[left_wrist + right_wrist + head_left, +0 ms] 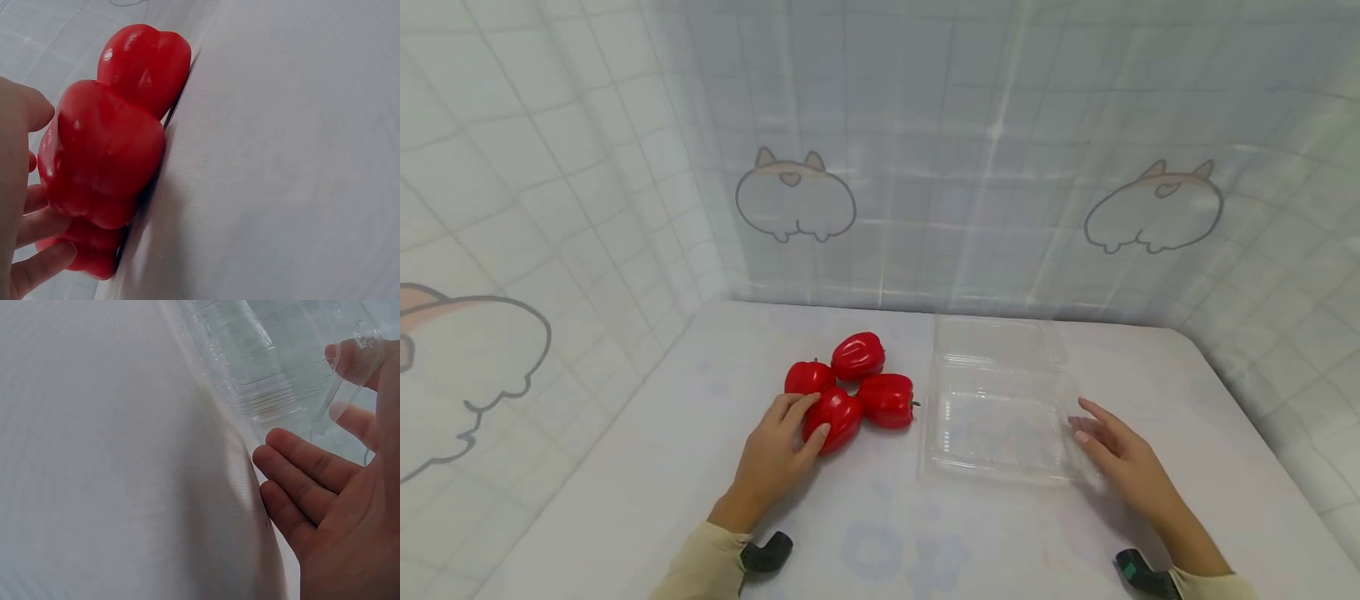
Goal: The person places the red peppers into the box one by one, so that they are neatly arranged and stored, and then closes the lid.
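A glossy red bell pepper (833,419) lies nearest me in a cluster of red bell peppers. My left hand (782,454) is at its left side, fingers and thumb spread about it. In the left wrist view a narrow gap shows between the thumb and this pepper (103,150); whether the other fingers touch it I cannot tell. On the right, a clear plastic clamshell container (1000,425) lies with its lid (992,342) folded back. My right hand (1123,458) is by the container's right edge, fingers loosely extended. In the right wrist view, its thumb and one finger overlap the clear rim (369,344).
Three more bell peppers touch or crowd the near one: one at the left (808,377), one at the back (858,356), one at the right (887,402). All stand on a white tabletop (1000,533). Hanging patterned sheets (925,167) enclose the table's back and sides.
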